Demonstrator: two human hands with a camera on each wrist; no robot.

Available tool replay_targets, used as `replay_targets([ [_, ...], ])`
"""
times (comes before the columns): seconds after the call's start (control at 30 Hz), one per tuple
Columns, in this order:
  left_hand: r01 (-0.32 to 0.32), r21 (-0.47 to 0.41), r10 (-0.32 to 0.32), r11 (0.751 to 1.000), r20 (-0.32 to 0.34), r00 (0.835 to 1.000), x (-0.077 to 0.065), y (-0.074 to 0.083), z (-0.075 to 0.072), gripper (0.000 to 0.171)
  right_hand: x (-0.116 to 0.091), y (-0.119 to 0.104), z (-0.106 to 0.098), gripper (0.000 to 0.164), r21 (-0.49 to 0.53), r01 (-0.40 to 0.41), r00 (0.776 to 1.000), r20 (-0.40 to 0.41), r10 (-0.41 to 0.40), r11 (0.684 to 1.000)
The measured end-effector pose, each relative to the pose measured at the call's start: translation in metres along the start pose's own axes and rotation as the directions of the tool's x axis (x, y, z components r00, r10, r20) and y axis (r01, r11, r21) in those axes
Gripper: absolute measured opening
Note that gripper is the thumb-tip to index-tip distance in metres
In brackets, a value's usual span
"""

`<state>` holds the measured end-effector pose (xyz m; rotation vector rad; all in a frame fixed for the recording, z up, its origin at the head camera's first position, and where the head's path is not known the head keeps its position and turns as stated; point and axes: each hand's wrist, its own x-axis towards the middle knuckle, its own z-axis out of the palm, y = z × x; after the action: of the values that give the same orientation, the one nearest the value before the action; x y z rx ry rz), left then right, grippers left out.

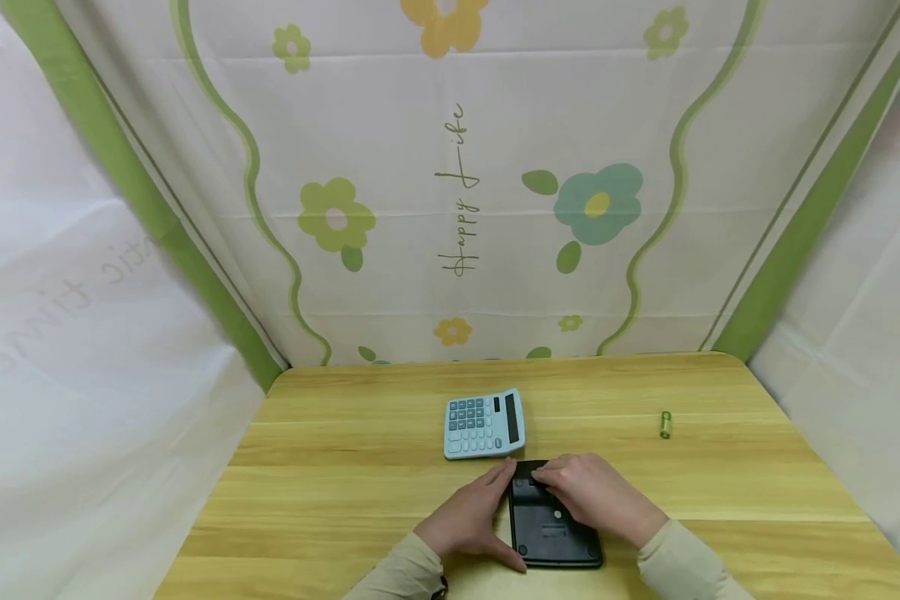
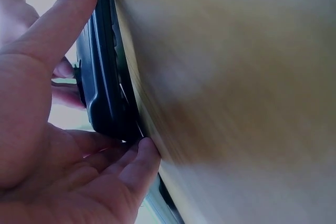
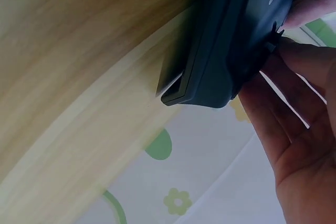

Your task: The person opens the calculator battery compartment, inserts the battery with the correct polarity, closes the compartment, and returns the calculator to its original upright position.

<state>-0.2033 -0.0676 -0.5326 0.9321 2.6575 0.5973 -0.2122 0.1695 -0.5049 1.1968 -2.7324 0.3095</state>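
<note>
A black calculator (image 1: pixel 551 546) lies face down on the table, its back with round feet and a small label upward. My left hand (image 1: pixel 468 517) holds it along the left side, thumb by the near corner and fingers at the far corner; the left wrist view shows its dark edge (image 2: pixel 105 77) between them. With thumb and fingers, my right hand (image 1: pixel 592 496) pinches a small black battery cover (image 3: pixel 275 37) at the far part of the calculator's back. That cover stands tilted up from the back in the right wrist view. Fingers hide what lies beneath it.
A light blue calculator (image 1: pixel 483 425) lies face up just beyond the black one. One green battery (image 1: pixel 666 425) is on the right side of the wooden table (image 1: pixel 330 467). A flowered cloth (image 1: pixel 457 167) hangs behind the table's far edge.
</note>
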Motion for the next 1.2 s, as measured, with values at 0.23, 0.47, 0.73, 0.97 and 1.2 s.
replay_targets([
  [0.23,0.014,-0.013,-0.014,1.0,0.013,1.0,0.0011,0.0002,-0.0002,0.13,-0.0004,0.0018,0.0032,0.021,-0.003,-0.017,1.0,-0.006,0.017,1.0],
  [0.47,0.023,-0.023,-0.023,0.999,0.01,1.0,0.0011,0.0029,-0.0025,0.131,-0.0019,0.0006,0.0042,0.024,-0.06,-0.025,0.999,-0.029,0.023,0.998],
  [0.73,0.028,-0.031,-0.027,0.999,0.01,1.0,0.0001,0.0044,-0.0033,0.13,-0.0028,0.0019,0.0039,0.041,-0.085,0.016,1.0,-0.019,-0.017,0.996],
  [0.97,0.024,-0.027,-0.024,0.999,0.004,1.0,-0.0006,0.0052,-0.0036,0.13,-0.0013,0.0032,0.0013,0.035,-0.077,0.038,0.999,0.001,-0.038,0.996],
  [1.2,0.024,-0.021,-0.024,0.999,0.003,1.0,-0.0008,0.005,-0.0025,0.13,-0.0034,0.0046,0.0042,0.029,-0.06,0.018,1.0,0.008,-0.018,0.998],
])
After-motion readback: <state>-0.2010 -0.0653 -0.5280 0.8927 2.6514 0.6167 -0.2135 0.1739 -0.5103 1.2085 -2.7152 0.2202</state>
